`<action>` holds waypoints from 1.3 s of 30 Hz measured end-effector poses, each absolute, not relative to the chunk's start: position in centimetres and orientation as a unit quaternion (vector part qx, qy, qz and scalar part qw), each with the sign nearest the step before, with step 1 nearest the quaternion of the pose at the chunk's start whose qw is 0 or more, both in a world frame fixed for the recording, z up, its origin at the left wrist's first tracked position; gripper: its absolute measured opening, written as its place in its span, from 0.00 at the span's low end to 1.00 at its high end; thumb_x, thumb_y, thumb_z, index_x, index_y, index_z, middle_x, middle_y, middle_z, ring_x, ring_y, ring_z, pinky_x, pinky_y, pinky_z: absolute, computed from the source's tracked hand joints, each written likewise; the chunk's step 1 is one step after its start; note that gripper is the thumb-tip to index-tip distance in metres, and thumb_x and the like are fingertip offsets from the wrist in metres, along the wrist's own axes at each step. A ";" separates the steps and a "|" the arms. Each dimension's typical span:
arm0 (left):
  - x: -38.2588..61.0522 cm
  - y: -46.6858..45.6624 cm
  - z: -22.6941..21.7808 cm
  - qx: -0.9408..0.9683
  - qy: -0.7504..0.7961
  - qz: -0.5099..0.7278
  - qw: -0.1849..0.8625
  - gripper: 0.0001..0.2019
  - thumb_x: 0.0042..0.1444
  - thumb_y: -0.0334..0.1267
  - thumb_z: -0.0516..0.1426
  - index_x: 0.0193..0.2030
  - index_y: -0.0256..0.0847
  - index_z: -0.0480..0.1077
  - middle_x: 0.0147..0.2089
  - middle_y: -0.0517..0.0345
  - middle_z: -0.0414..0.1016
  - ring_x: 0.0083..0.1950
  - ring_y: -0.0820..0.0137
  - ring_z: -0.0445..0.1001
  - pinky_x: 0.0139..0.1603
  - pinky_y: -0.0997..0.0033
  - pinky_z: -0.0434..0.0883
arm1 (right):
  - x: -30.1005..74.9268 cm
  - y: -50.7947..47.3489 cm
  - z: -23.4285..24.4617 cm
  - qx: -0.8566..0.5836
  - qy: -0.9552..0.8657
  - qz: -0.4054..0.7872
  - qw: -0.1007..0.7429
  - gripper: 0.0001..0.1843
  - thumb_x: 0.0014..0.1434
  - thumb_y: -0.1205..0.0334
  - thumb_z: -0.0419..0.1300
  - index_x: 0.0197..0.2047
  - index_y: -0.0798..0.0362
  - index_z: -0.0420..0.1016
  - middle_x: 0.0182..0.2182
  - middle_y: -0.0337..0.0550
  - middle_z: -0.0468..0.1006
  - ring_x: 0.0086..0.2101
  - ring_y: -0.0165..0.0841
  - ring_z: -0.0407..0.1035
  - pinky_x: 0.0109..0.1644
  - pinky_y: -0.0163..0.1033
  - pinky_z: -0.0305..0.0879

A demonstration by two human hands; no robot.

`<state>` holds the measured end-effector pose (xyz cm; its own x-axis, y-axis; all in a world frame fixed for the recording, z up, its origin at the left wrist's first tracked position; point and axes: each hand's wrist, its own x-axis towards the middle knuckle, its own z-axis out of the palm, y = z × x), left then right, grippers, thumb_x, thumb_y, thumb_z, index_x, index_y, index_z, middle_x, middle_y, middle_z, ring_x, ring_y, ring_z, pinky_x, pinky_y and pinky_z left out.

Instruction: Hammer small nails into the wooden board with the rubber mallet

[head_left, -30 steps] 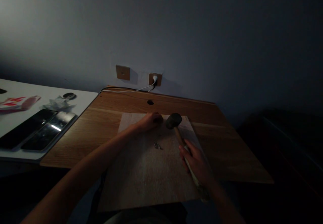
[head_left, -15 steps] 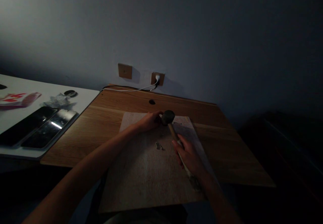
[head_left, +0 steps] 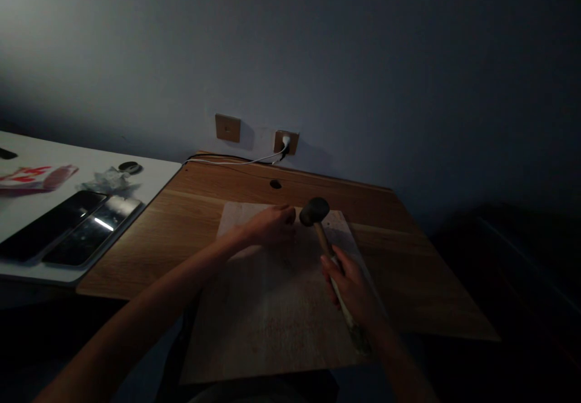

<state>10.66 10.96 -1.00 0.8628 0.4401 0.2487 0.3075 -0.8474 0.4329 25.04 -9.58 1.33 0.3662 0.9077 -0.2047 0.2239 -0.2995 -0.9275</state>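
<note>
The mallet (head_left: 315, 211) was held by the right hand (head_left: 349, 283), and its wooden handle was gripped firmly by the closed fingers. The dark head of the mallet was placed just beside the left hand (head_left: 273, 226), over the far part of a pale wooden board (head_left: 272, 324); whether the board was touched by the head could not be told. The handle was slanted from the head toward the person's right side. The fingers of the left hand were curled in near the far edge of the board, but whether something small was pinched by them could not be told, because that place was too dark.

The board was laid on a brown wooden table (head_left: 420, 270), and its near edge was extended beyond the table. A dark round spot (head_left: 275, 184) was seen on the table behind the board. On the wall, a white plug (head_left: 285, 141) was inserted in a socket (head_left: 293, 139). At the left, two flat glossy panels were placed side by side on a white table (head_left: 131, 188).
</note>
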 end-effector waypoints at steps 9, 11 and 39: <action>11.0 7.5 0.2 0.996 0.061 0.067 0.008 0.06 0.63 0.29 0.56 0.43 0.37 0.75 0.40 0.47 0.79 0.41 0.62 0.78 0.44 0.65 0.72 | 25.8 -10.6 1.3 -0.708 -0.391 0.384 0.445 0.20 0.63 0.40 0.58 0.37 0.49 0.65 0.21 0.29 0.64 0.13 0.24 0.57 0.13 0.30 0.54; 10.4 8.5 0.4 0.994 0.076 0.072 0.032 0.05 0.61 0.28 0.58 0.37 0.38 0.76 0.38 0.48 0.78 0.39 0.64 0.78 0.43 0.67 0.72 | 25.8 -10.7 1.3 -0.705 -0.391 0.389 0.446 0.20 0.63 0.40 0.58 0.36 0.49 0.65 0.21 0.29 0.63 0.13 0.24 0.57 0.13 0.30 0.54; 8.7 13.3 -2.7 0.911 0.221 0.217 0.274 0.10 0.57 0.26 0.58 0.43 0.41 0.76 0.42 0.56 0.80 0.41 0.70 0.78 0.44 0.75 0.70 | 24.1 -9.0 1.2 -0.689 -0.421 0.415 0.419 0.21 0.64 0.39 0.56 0.40 0.50 0.65 0.24 0.29 0.65 0.14 0.22 0.57 0.13 0.29 0.53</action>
